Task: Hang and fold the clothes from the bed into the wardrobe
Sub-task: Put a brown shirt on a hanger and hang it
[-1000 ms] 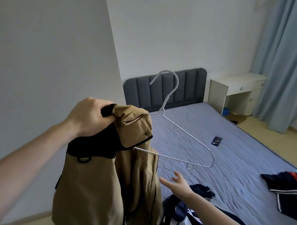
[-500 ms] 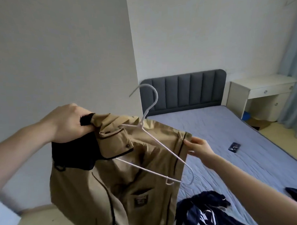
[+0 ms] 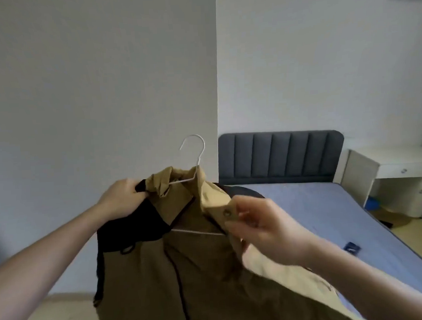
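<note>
A tan jacket (image 3: 162,278) with black panels hangs in front of me on a white wire hanger (image 3: 197,158), whose hook sticks up above the collar. My left hand (image 3: 121,202) grips the jacket's left shoulder at the black part. My right hand (image 3: 263,230) pinches the tan collar flap with the snap button on the right side. The hanger's lower bar shows inside the open front of the jacket.
A white wardrobe side panel (image 3: 105,92) fills the left. Behind the jacket lies the bed (image 3: 316,215) with a blue mattress and dark grey headboard (image 3: 281,156). A small dark object (image 3: 352,247) lies on the mattress. A white desk (image 3: 384,174) stands at the right.
My right hand moved from the jacket's right edge up to the collar flap. The jacket now sits over both hanger shoulders, and the view has turned left and up.
</note>
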Motion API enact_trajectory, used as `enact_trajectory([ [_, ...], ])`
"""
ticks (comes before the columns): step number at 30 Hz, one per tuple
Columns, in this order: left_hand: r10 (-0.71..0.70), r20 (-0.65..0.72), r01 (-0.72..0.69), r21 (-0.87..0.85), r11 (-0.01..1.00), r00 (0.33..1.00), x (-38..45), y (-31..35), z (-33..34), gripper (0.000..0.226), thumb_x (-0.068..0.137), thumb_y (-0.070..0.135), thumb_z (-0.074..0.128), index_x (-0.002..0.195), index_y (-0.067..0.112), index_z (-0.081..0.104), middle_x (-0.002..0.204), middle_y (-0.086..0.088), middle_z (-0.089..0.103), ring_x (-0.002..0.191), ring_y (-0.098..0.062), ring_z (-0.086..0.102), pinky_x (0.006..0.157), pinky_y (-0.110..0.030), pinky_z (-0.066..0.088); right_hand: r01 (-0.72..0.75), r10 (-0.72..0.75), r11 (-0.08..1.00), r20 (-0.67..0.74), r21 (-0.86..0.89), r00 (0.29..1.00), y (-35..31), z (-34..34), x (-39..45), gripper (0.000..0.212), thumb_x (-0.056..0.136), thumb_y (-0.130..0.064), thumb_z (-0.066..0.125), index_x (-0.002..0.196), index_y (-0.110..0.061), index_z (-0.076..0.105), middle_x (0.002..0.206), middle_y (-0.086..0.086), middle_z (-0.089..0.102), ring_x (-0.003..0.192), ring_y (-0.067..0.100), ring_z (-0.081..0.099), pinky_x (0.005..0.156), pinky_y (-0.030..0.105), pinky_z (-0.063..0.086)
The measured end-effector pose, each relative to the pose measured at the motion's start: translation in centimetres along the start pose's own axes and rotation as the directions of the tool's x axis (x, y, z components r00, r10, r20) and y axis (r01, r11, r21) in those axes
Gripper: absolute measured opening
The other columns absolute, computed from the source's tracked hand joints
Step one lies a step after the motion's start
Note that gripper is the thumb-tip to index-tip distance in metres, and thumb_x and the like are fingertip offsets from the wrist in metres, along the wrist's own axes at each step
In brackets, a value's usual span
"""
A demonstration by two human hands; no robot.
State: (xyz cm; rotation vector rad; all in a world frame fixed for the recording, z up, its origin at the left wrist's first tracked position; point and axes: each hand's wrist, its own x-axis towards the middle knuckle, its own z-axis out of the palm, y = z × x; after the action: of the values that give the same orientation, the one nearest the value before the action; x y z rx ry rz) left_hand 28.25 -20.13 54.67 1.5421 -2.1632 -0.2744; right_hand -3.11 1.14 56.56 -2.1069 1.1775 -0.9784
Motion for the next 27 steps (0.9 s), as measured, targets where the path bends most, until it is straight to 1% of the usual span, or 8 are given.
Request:
enact_trajectory([
  [3, 0.005, -0.018, -0.007, -0.112, 0.994, 1.000, -0.5, 1.1, 0.6, 0.035, 0.095, 0.034, 0.064, 0.071, 0.009, 0.063, 0.069, -0.006, 0.069, 0.068, -0.028, 0.067, 0.062, -0.038, 0.045, 0.079, -0.028, 0.959, 0.184, -0.272, 0.983, 1.1, 5.0, 0.4, 0.009, 0.101, -0.025, 0.056, 0.095, -0.032, 0.055, 0.086, -0.015, 0.062, 0.079, 0.006, 0.060, 0.068, 0.024, 0.052],
  [8, 0.046, -0.119, -0.071, -0.216, 0.974, 0.992, -2.2, 2.6, 0.2, 0.032, 0.084, 0.045, 0.066, 0.065, 0.020, 0.063, 0.062, 0.004, 0.067, 0.065, -0.022, 0.065, 0.060, -0.039, 0.046, -0.026, 0.101, 0.922, 0.175, -0.386, 0.979, 3.9, 5.2, 0.7, 0.018, 0.095, -0.031, 0.064, 0.113, -0.033, 0.062, 0.106, -0.015, 0.070, 0.097, 0.005, 0.065, 0.087, 0.027, 0.054],
  [11, 0.061, -0.176, -0.102, -0.233, 0.967, 0.982, -3.0, 3.1, -0.8, 0.027, 0.077, 0.049, 0.062, 0.061, 0.028, 0.058, 0.057, 0.009, 0.063, 0.059, -0.017, 0.061, 0.056, -0.037, 0.042, -0.005, 0.012, 0.942, 0.017, -0.334, 1.000, 3.9, 1.5, 0.1, 0.022, 0.091, -0.035, 0.071, 0.112, -0.041, 0.066, 0.107, -0.022, 0.070, 0.100, -0.001, 0.068, 0.083, 0.021, 0.059],
  [14, 0.074, -0.185, -0.116, -0.229, 0.966, 0.980, -3.8, 3.0, -1.6, 0.031, 0.076, 0.049, 0.061, 0.058, 0.025, 0.053, 0.052, 0.008, 0.057, 0.048, -0.009, 0.051, 0.053, -0.034, 0.036, -0.005, -0.157, 0.898, -0.330, -0.441, 0.931, 4.5, -4.4, 0.0, 0.024, 0.089, -0.032, 0.075, 0.108, -0.044, 0.065, 0.108, -0.024, 0.066, 0.100, 0.002, 0.067, 0.080, 0.021, 0.057],
  [17, 0.097, -0.197, -0.134, -0.187, 0.973, 0.976, -4.9, 2.9, -2.0, 0.030, 0.078, 0.047, 0.062, 0.061, 0.022, 0.056, 0.056, 0.007, 0.061, 0.053, -0.009, 0.055, 0.055, -0.037, 0.041, -0.152, -0.007, 0.824, -0.279, -0.546, 0.960, 6.0, -7.7, 0.7, 0.043, 0.090, -0.049, 0.071, 0.129, -0.044, 0.056, 0.124, -0.029, 0.056, 0.115, -0.004, 0.053, 0.098, 0.024, 0.044],
  [20, 0.074, -0.214, -0.103, -0.128, 0.986, 0.974, -5.8, 2.7, -2.2, 0.023, 0.077, 0.043, 0.064, 0.066, 0.023, 0.061, 0.062, 0.011, 0.066, 0.063, -0.010, 0.062, 0.061, -0.038, 0.047, -0.192, 0.192, 0.882, -0.045, -0.431, 0.980, 7.9, -6.5, 1.9, 0.004, 0.098, -0.048, 0.061, 0.098, -0.052, 0.063, 0.088, -0.025, 0.066, 0.083, -0.005, 0.061, 0.077, 0.019, 0.047],
  [22, 0.040, -0.239, -0.060, -0.078, 0.995, 0.970, -6.6, 2.1, -2.4, 0.025, 0.076, 0.046, 0.062, 0.066, 0.023, 0.061, 0.062, 0.012, 0.065, 0.062, -0.009, 0.062, 0.058, -0.035, 0.045, -0.122, 0.144, 0.927, 0.034, -0.354, 0.989, 8.7, -4.4, 2.8, 0.035, 0.104, -0.042, 0.054, 0.069, -0.042, 0.054, 0.062, -0.016, 0.053, 0.058, 0.003, 0.049, 0.059, 0.019, 0.038],
  [27, -0.057, -0.272, 0.100, 0.146, 0.984, 0.961, -9.6, 0.9, -2.5, 0.027, 0.077, 0.051, 0.055, 0.067, 0.026, 0.060, 0.062, 0.012, 0.063, 0.060, -0.008, 0.057, 0.053, -0.028, 0.038, -0.074, 0.078, 0.995, 0.059, -0.066, 0.995, 10.3, 0.6, 3.8, 0.037, 0.107, -0.035, 0.050, 0.071, -0.028, 0.053, 0.062, -0.009, 0.047, 0.057, 0.007, 0.045, 0.054, 0.022, 0.036],
])
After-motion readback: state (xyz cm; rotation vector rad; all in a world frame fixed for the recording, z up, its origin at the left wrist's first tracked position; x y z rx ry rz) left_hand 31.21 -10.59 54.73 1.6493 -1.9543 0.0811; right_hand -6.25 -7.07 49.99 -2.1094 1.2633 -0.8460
